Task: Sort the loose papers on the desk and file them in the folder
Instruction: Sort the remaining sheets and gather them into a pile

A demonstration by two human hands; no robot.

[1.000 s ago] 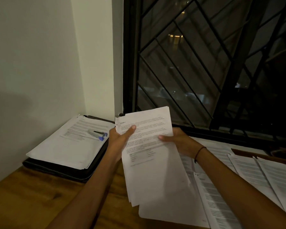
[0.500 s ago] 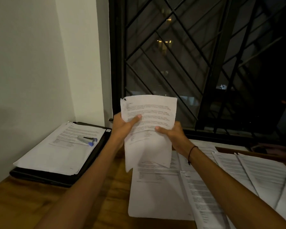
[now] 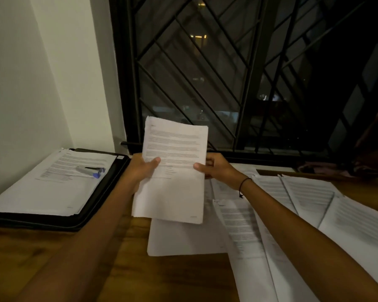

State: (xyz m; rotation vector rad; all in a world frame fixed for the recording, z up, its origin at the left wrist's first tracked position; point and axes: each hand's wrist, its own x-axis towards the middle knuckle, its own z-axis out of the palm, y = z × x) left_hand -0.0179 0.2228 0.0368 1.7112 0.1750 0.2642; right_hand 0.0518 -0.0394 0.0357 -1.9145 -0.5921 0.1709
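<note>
A squared-up stack of printed papers (image 3: 175, 149) is held upright above the wooden desk (image 3: 52, 253). My left hand (image 3: 143, 168) grips its left edge with the thumb across the front. My right hand (image 3: 216, 168) grips its right edge, thumb on the front. A black folder (image 3: 100, 203) lies open at the left by the wall, with a pile of sheets (image 3: 50, 182) on it. Loose printed sheets (image 3: 310, 205) are spread over the desk to the right, and one pale sheet (image 3: 183, 238) lies just below the held stack.
A stapler with a blue end (image 3: 91, 171) lies on the pile in the folder. A white wall is close on the left. A barred dark window (image 3: 238, 73) stands right behind the desk. Dark cloth (image 3: 327, 166) lies at the back right.
The held papers have straightened from a bent, crumpled bunch into a flat, aligned stack. Both hands still grip its edges at about the same height.
</note>
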